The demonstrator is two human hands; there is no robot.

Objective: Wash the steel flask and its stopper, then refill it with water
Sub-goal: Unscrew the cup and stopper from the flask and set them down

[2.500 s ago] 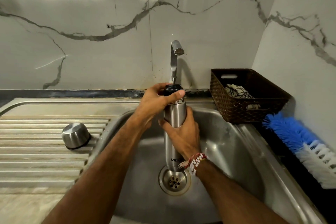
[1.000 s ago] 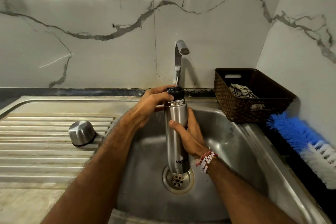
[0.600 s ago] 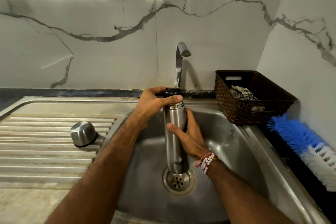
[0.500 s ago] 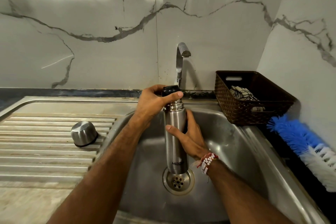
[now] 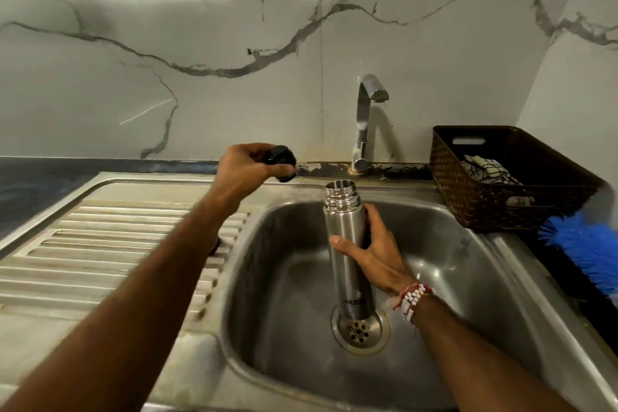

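Observation:
The steel flask (image 5: 347,254) stands upright in the sink, its base above the drain (image 5: 360,331) and its threaded mouth uncovered. My right hand (image 5: 371,254) grips the flask around its middle. My left hand (image 5: 247,167) holds the black stopper (image 5: 282,160) up and to the left of the flask, over the back rim of the sink. The steel cup lid on the drainboard is hidden behind my left forearm.
The tap (image 5: 366,120) rises behind the flask with no water running. A brown woven basket (image 5: 495,197) holding a cloth sits at the right. A blue and white brush (image 5: 588,251) lies on the right rim. The ribbed drainboard (image 5: 100,244) stretches left.
My left hand unscrewed the black stopper and lifted it off to the left, leaving the flask mouth uncovered. My right hand kept its hold on the flask body.

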